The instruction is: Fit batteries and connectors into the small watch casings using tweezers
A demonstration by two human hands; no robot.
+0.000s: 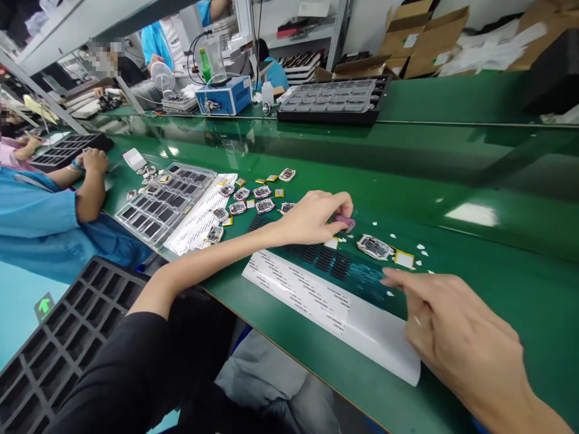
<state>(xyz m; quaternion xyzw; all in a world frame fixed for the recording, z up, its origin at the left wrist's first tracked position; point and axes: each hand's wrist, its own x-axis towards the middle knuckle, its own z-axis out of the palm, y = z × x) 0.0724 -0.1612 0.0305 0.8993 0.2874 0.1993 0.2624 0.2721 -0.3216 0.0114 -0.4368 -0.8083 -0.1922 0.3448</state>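
Purple-rimmed piece (345, 223) sat in the left hand's (312, 217) pinch

Green bench (497, 241) ran beneath everything, with a printed white sheet (307, 295) along its near edge. At the near right hung the right hand (461, 331), fingertips just beyond the sheet; whether they gripped anything, I could not tell. From the left, the other hand's thumb and fingers closed around the piece, to the far left of the right hand. A white-rimmed case (375, 246) lay right of that piece, beside a yellow-edged square (404, 259).
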